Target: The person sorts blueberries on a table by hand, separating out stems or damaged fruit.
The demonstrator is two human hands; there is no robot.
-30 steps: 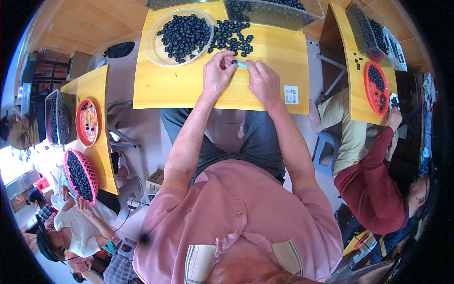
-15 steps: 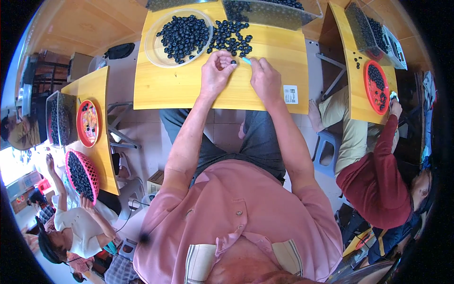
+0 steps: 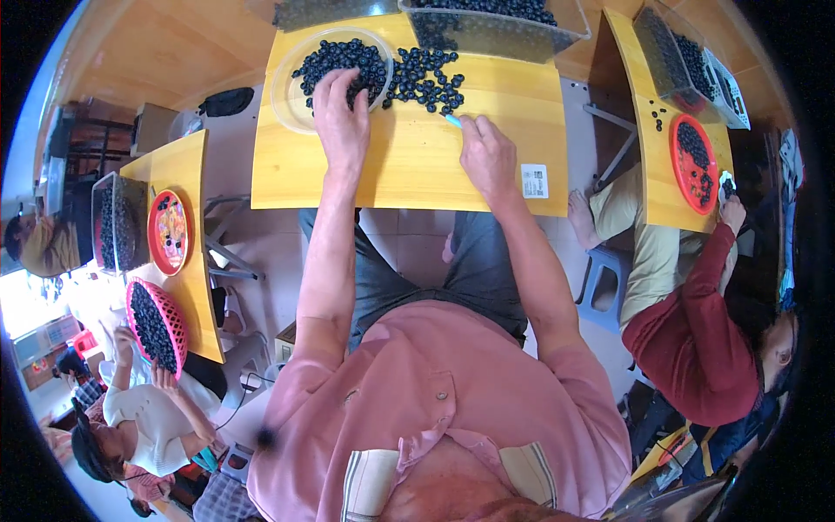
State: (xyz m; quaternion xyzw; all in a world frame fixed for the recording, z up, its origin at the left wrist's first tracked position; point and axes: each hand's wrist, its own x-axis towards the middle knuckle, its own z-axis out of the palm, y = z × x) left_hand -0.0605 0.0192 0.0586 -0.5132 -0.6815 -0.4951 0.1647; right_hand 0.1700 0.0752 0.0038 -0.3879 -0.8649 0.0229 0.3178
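Left hand (image 3: 341, 109) rests spread on berries (image 3: 344, 65) in the clear bowl (image 3: 291, 100); right hand (image 3: 487, 157) pinches a pale-blue tool (image 3: 453, 121), best kept low beside the loose berries (image 3: 426, 78).

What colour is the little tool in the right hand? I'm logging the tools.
Light blue; the tool pokes from the right hand, head view.

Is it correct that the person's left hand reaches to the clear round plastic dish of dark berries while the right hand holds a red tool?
Not quite. In the head view, the left hand reaches to the clear round plastic dish of dark berries, but the right hand holds a small light blue tool, not red.
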